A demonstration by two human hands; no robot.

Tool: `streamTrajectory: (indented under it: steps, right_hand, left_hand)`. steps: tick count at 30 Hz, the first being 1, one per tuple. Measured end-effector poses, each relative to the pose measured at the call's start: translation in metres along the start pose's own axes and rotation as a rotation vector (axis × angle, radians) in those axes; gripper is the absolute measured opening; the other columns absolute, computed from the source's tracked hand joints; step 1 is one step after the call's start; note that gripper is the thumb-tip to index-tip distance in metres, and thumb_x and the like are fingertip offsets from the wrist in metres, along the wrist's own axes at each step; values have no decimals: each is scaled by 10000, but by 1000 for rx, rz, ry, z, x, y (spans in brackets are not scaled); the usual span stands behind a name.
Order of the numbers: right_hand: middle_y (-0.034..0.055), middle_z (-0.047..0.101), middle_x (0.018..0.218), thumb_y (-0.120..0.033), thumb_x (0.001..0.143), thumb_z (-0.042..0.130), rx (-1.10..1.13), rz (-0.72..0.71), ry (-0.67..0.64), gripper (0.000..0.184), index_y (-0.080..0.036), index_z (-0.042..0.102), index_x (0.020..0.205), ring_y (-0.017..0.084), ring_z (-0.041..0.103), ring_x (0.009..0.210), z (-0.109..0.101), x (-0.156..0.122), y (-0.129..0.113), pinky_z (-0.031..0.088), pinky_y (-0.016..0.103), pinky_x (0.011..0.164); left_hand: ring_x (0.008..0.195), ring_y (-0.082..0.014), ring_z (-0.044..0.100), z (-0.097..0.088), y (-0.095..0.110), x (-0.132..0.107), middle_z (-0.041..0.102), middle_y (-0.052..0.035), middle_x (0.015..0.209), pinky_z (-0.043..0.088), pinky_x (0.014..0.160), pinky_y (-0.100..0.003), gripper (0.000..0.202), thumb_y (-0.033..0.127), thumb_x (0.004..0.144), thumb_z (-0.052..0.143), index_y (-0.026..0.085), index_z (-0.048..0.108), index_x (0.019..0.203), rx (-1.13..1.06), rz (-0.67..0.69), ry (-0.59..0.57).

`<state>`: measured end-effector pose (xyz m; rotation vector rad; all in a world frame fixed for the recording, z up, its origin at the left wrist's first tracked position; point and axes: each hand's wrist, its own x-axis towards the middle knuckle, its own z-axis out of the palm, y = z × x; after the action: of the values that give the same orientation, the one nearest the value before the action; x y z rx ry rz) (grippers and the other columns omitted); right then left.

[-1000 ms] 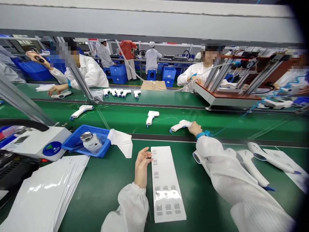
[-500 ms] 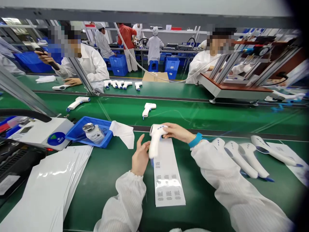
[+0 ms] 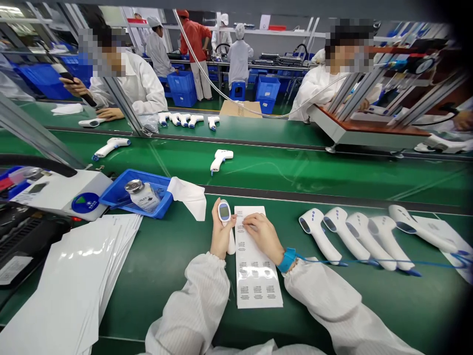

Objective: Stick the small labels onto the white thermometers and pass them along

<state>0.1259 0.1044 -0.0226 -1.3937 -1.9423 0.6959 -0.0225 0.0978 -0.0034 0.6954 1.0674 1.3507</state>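
My left hand [image 3: 220, 235] is wrapped round a white handheld thermometer [image 3: 225, 214], held upright with its small screen facing me. Beside it lies a long white label sheet [image 3: 256, 276] on the green table. My right hand [image 3: 261, 233] rests on the sheet's upper part, fingertips pinched on a small label there. A blue strap circles my right wrist [image 3: 287, 260].
Several white thermometers [image 3: 354, 235] lie in a row at the right. A blue tray [image 3: 118, 195] with a bottle [image 3: 142, 195] and a white cloth [image 3: 189, 196] sit at the left, beside glossy white sheets [image 3: 70, 286]. More thermometers [image 3: 220, 158] ride the belt. Other workers sit opposite.
My right hand passed the thermometer taken from the belt to my left hand, then dropped onto the label sheet. My left hand now grips the thermometer upright.
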Motion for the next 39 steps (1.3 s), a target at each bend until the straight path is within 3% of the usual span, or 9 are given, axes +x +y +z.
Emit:
streamTrajectory:
  steps: [8,16,18,21,24,26,29,33,39]
  right_hand:
    - [55,697,952,-191,866,568,52,59,7,157,-245,713,840,249,600,943,5,6,0,475,422,861]
    - [42,677,879,-141,755,609,107,102,-55,107,-210,630,676,239,588,928,1,16,-11,440,426,884]
    - [21,666,849,-124,723,604,198,88,-119,107,-209,602,658,209,605,880,-7,10,-20,464,385,858]
    - [0,635,790,-162,717,608,524,179,-318,67,-205,578,676,158,611,734,-29,-4,-37,509,318,733]
    - [-6,608,771,-242,721,654,757,308,-459,90,-202,582,683,129,583,637,-56,-16,-52,504,267,586]
    - [9,610,802,-269,730,665,731,309,-410,112,-201,594,677,132,580,649,-69,-22,-58,488,254,551]
    - [51,635,950,-251,752,649,485,229,-193,92,-208,624,674,184,610,834,-77,-27,-61,503,300,682]
    - [51,633,1078,-193,763,628,304,194,-31,75,-228,649,699,224,579,1055,-74,-28,-56,439,381,930]
    - [47,665,1000,-238,760,643,421,239,18,76,-219,649,687,202,622,935,-64,-21,-52,487,354,853]
  left_hand:
    - [1136,-212,594,-2,-9,3,433,-48,1417,412,1028,-360,684,262,833,637,367,313,1425,90,69,-69]
    - [1259,-243,504,-1,-15,6,350,-48,1494,403,1037,-357,672,278,845,631,351,315,1434,157,114,-75]
    - [1237,-232,523,-2,-13,8,365,-40,1484,403,1037,-356,663,257,835,636,352,340,1420,139,113,-72]
    - [1155,-211,571,1,-4,5,412,-35,1446,418,1024,-352,668,209,790,662,340,399,1390,113,133,-66]
    - [853,-172,637,9,4,-11,570,-49,1233,538,768,-310,742,231,782,664,356,336,1435,102,57,-116]
    - [598,-121,570,17,4,-27,625,-48,1086,494,535,-249,779,294,811,653,374,257,1477,95,-57,-178]
    - [435,-57,439,27,-6,-50,587,-81,1236,379,390,-227,803,398,823,651,399,211,1495,84,-166,-247]
    - [463,-55,477,31,-20,-66,359,-88,1498,352,338,-219,762,418,852,602,427,185,1490,133,-205,-271]
    - [396,-20,447,31,-21,-66,294,-74,1547,386,340,-224,739,284,847,578,437,220,1475,168,-227,-280]
